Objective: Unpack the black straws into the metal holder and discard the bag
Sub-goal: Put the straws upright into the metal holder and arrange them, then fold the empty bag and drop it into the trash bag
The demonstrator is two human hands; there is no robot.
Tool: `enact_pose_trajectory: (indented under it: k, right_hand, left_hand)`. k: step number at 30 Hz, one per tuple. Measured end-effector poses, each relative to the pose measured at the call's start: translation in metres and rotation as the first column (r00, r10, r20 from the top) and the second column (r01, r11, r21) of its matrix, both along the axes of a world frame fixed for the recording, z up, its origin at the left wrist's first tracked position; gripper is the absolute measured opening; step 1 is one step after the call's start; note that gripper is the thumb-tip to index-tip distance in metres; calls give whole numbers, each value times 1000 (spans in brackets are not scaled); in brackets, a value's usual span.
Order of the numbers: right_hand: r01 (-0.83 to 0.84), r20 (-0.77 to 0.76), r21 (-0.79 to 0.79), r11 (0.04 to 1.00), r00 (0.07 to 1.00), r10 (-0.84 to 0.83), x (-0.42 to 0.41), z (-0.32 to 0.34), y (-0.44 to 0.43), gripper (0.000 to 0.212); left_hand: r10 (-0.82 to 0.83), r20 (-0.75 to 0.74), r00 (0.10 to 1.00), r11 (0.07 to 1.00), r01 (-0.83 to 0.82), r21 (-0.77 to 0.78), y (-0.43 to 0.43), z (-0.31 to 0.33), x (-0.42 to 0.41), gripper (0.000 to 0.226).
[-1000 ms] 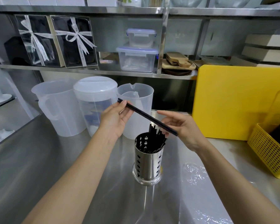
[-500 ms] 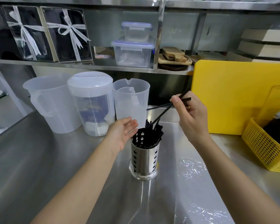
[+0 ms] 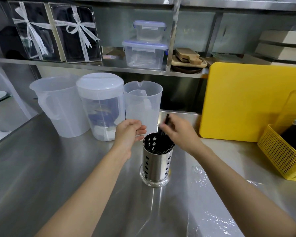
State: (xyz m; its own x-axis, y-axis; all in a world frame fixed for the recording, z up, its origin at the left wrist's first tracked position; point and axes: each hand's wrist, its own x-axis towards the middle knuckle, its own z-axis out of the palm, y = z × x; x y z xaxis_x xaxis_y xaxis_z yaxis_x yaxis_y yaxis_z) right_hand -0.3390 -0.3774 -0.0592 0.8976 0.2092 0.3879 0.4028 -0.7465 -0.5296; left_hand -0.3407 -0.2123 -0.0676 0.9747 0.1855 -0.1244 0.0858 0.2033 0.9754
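A perforated metal holder (image 3: 156, 168) stands upright on the steel counter (image 3: 41, 168), with several black straws (image 3: 158, 144) leaning inside it. My right hand (image 3: 179, 132) hovers over the holder's rim, blurred, its fingers closed on a few black straws whose tips poke up above my knuckles. My left hand (image 3: 129, 134) is just left of the rim, holding nothing, fingers loosely curled and apart. The clear plastic bag (image 3: 210, 211) lies flat and crumpled on the counter to the right of the holder.
Three translucent jugs (image 3: 99, 106) stand behind the holder. A yellow cutting board (image 3: 243, 103) leans at the back right, beside a yellow basket (image 3: 284, 158). The shelf above holds clear boxes (image 3: 144, 53) and ribboned gift boxes (image 3: 75, 33).
My right hand has come down from above the holder toward its rim, lowering the straws it holds. My left hand let go of the straws earlier and stays beside the holder.
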Motion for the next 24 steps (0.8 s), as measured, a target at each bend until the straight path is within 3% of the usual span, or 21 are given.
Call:
enact_pose_trajectory:
  k: [2, 9, 14, 18, 21, 24]
  right_hand:
    - [51, -34, -130, 990, 998, -55, 3, -9, -1, 34]
    - [69, -62, 25, 997, 996, -67, -19, 5, -39, 41]
    - [130, -37, 74, 989, 991, -128, -50, 4, -81, 37]
    - [271, -92, 59, 961, 960, -265, -82, -19, -122, 35]
    - [384, -202, -32, 923, 902, -382, -113, -49, -152, 51]
    - [418, -312, -176, 891, 835, -453, -141, -86, -179, 67]
  left_hand:
    - [-56, 56, 997, 993, 50, 111, -3, 6, -5, 9]
    - [-291, 227, 929, 880, 167, 444, -29, 24, -24, 5]
    - [-469, 428, 772, 770, 120, 627, -76, 38, -58, 6]
    - [-665, 255, 702, 609, 312, 729, -120, 2, -76, 18]
    - [-740, 43, 671, 381, 366, 849, -144, -48, -83, 36]
    - [-745, -81, 662, 243, 383, 891, -156, -90, -94, 51]
